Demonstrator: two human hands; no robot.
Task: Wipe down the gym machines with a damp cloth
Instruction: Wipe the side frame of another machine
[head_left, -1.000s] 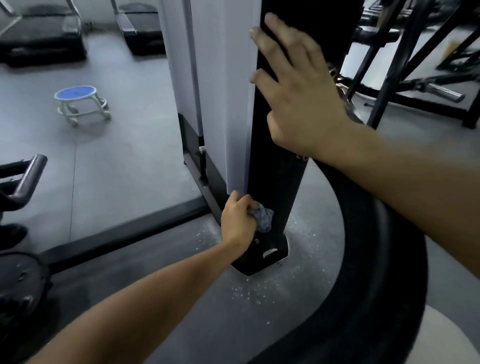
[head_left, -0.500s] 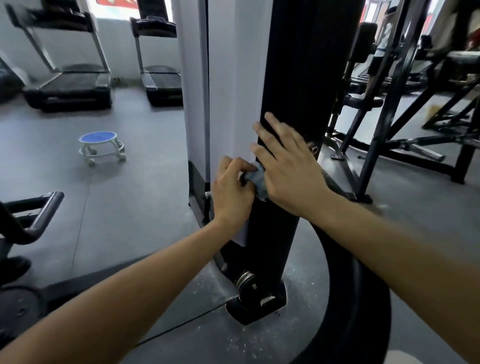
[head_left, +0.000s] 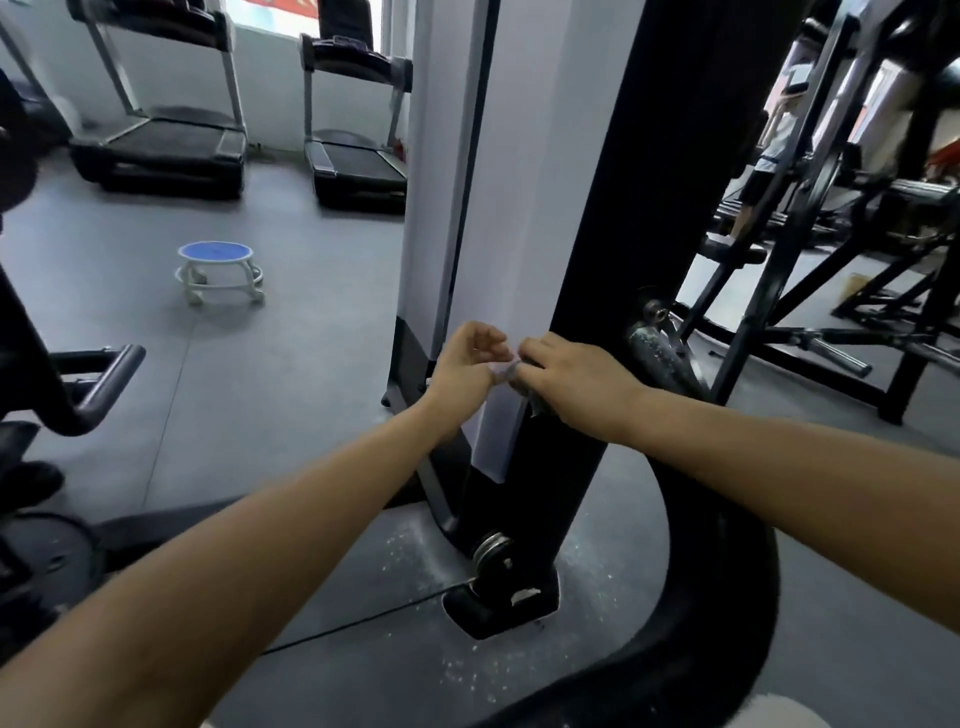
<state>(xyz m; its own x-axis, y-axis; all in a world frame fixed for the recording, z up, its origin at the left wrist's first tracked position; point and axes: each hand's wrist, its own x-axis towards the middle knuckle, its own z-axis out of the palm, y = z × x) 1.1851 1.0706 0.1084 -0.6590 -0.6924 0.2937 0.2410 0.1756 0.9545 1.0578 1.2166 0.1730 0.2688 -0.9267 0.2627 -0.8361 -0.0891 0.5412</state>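
Centre frame: left hand (head_left: 465, 366) and right hand (head_left: 579, 376) together pinch a cloth (head_left: 505, 371). The machine's black column (head_left: 639, 208) stands behind.

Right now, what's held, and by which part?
The cloth, between both hands: the left hand pinches one end, the right hand grips the other end, bunched under its palm. Blur hides finer detail.

Cloth mostly out of sight between the two hands

Only a grey scrap of the cloth (head_left: 503, 370) shows; the rest lies under the curled right hand (head_left: 576, 371). The left hand (head_left: 467, 364) is smeared by blur, so whether it pinches the cloth cannot be told. The black column (head_left: 649, 208) and a treadmill (head_left: 358, 166) run off the top edge; a person (head_left: 774, 150) at far right is blurred.
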